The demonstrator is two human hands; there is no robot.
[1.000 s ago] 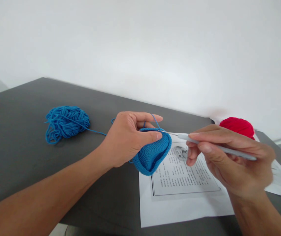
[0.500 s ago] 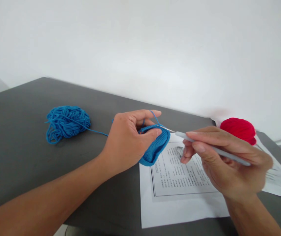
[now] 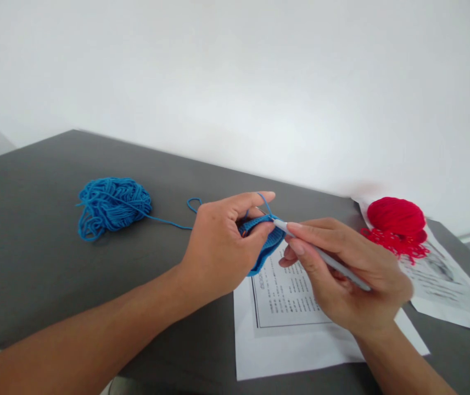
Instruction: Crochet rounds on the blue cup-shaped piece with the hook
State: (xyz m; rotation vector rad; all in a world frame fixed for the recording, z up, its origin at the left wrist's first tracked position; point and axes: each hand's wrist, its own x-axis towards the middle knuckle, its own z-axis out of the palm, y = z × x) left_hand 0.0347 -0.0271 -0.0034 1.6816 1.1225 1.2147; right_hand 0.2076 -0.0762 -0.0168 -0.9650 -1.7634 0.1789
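Note:
My left hand point(image 3: 222, 241) pinches a blue crocheted piece point(image 3: 264, 241) between thumb and fingers, with a blue strand looped over the raised forefinger. The strand runs left across the table to a loose heap of blue yarn point(image 3: 111, 206). My right hand point(image 3: 342, 274) is closed round a pale grey crochet hook point(image 3: 321, 255), held like a pen. The hook's tip sits at the top edge of the blue piece, right by my left thumb. Most of the piece is hidden behind my left hand.
A printed sheet point(image 3: 296, 323) lies on the dark grey table point(image 3: 33, 247) under both hands. A red ball of yarn point(image 3: 397, 219) rests on a second sheet point(image 3: 453, 291) at the right. A white wall stands behind the table.
My right hand has moved left, bringing the hook's tip into the blue piece's edge. My left hand has turned the piece, so less of it shows. The red yarn's loose strands have come into view.

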